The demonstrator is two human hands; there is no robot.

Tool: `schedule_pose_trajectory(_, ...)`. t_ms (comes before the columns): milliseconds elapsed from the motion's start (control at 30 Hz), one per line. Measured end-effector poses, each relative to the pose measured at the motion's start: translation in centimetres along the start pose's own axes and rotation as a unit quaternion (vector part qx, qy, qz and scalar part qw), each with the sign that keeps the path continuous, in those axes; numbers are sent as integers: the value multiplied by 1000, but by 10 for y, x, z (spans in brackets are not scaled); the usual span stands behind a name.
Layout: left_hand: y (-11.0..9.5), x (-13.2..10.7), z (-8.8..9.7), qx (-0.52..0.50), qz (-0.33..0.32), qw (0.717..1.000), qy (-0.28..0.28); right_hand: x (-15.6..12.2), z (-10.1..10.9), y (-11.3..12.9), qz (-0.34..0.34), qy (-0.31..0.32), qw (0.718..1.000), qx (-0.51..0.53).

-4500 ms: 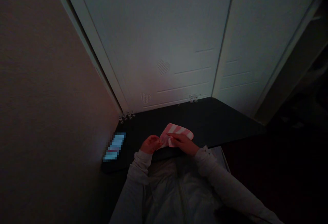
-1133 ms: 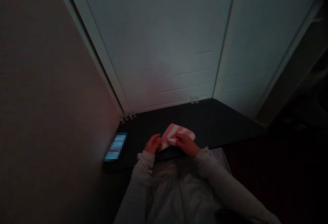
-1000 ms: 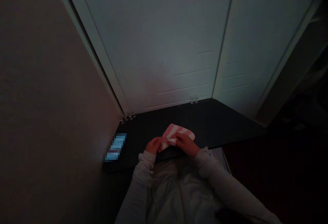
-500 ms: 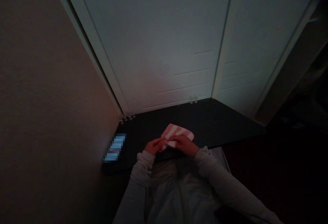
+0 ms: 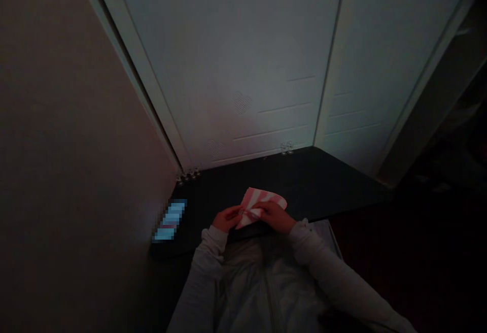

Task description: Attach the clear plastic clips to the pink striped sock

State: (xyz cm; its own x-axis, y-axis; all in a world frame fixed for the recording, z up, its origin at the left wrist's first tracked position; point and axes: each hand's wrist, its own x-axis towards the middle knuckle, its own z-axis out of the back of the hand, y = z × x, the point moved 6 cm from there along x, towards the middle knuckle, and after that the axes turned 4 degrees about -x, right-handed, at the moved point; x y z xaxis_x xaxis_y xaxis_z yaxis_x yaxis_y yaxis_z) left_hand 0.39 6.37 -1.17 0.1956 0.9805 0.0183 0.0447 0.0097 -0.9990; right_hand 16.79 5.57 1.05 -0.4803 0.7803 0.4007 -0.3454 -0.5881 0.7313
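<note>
A small pink-and-white striped cloth (image 5: 261, 199) lies folded on a dark desk (image 5: 304, 180), close to its near edge. My left hand (image 5: 227, 218) pinches the cloth's near left corner with closed fingers. My right hand (image 5: 276, 214) rests on the cloth's near right part, fingers curled over the fabric. Both sleeves are light grey. The room is very dim, so fine detail of the fingers is hard to see.
A lit phone screen (image 5: 169, 220) lies at the desk's left end beside a beige wall (image 5: 68, 170). White panelled doors (image 5: 258, 69) stand behind the desk. Small clear knobs (image 5: 188, 174) sit along the desk's back edge. Dark floor is at the right.
The cloth has been gathered slightly nearer the desk edge and its near corner turned in between my hands. Both hands stay on it; my left hand has closed in towards my right.
</note>
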Motion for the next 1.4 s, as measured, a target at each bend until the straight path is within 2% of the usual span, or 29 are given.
schedule_pose_trajectory(200,6,4,0,7,21,999,-30,1,-2,-2,8,-2,1000,-2)
schedule_pose_trajectory(367,11,4,-2,28,49,998,-13,1,-1,-7,6,-12,1000,2)
schedule_pose_trajectory(733,10,2,6,-41,18,999,2,3,-10,-5,25,60,997,39)
schedule_pose_trajectory(1133,7,1,0,-44,8,999,-14,3,-4,-14,-43,-1,997,69)
schedule_pose_trajectory(1400,3,-1,7,-37,-11,999,-36,3,-4,-16,-40,14,993,114)
